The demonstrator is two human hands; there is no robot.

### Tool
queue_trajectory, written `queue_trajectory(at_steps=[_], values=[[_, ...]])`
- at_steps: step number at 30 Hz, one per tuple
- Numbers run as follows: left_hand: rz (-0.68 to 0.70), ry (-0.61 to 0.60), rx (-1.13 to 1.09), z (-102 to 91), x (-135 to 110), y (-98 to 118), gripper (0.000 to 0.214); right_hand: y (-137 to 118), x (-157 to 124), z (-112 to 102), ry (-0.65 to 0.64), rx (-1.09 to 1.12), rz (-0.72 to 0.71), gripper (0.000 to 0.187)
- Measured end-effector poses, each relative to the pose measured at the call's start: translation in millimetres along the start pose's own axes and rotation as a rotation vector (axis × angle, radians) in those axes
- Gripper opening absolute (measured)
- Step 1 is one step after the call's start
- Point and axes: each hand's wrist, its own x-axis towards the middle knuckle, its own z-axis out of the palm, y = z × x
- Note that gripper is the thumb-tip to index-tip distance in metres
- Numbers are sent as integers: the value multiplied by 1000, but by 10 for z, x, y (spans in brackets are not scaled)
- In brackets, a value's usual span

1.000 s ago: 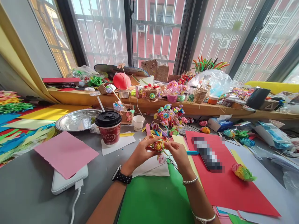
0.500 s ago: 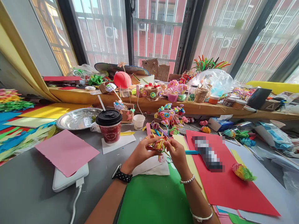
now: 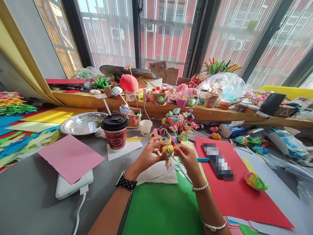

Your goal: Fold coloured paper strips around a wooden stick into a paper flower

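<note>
Held up over the near middle of the table is a yellow, green and reddish paper flower. My left hand is closed around its left side, fingers over the top and thumb underneath. On the right, my right hand pinches at the flower's edge, at what looks like a petal or its stick. Below the hands lie a white sheet and a pair of scissors, partly behind my right wrist. Under my forearms lies a green sheet or folder.
A lidded coffee cup with a straw stands left, by a metal plate. Nearer lie pink paper and a white power bank. To the right, a phone and another paper flower rest on red paper.
The flower has turned a little in my hands and shows more of its side. My right hand has shifted slightly right and down, and more of the scissors shows.
</note>
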Motion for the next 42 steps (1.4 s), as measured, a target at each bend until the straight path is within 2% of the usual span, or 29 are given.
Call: queue_trajectory(at_steps=[6, 9, 11, 13, 16, 20, 24, 29, 32, 35, 37, 39, 42], values=[[-43, -7, -60, 48, 1, -17, 55, 44, 23, 26, 1, 26, 52, 25], [-18, 24, 12, 24, 16, -4, 50, 49, 36, -16, -36, -34, 38, 26], [5, 23, 131, -40, 24, -10, 45, 50, 45, -84, -42, -141, 27, 29], [20, -38, 269, -120, 23, -31, 46, 55, 53, -170, -18, -334, 48, 28], [-29, -243, 457, -201, 1, -74, 54, 71, 60, -289, -22, -869, 169, 20], [-122, -335, 645, -179, -30, -97, 61, 85, 62, -403, 48, -1023, 272, 12], [-104, -313, 702, -118, -16, -118, 59, 97, 48, -481, 74, -1117, 360, 13], [-54, -129, 691, -76, 7, -198, 57, 175, 5, -449, -17, -1161, 372, 4], [-40, -161, 630, -77, -3, -197, 46, 217, -2, -402, -25, -1165, 334, 7], [-31, -249, 505, -84, -19, -160, 51, 213, 23, -377, -3, -1150, 292, 6], [-32, -296, 443, -86, -26, -137, 54, 181, 47, -364, 12, -1065, 228, 7], [-30, -313, 412, -94, -25, -120, 55, 133, 62, -346, 0, -881, 135, 8], [-43, -203, 366, -142, -14, -85, 60, 59, 60, -307, -91, -601, 16, 14]])
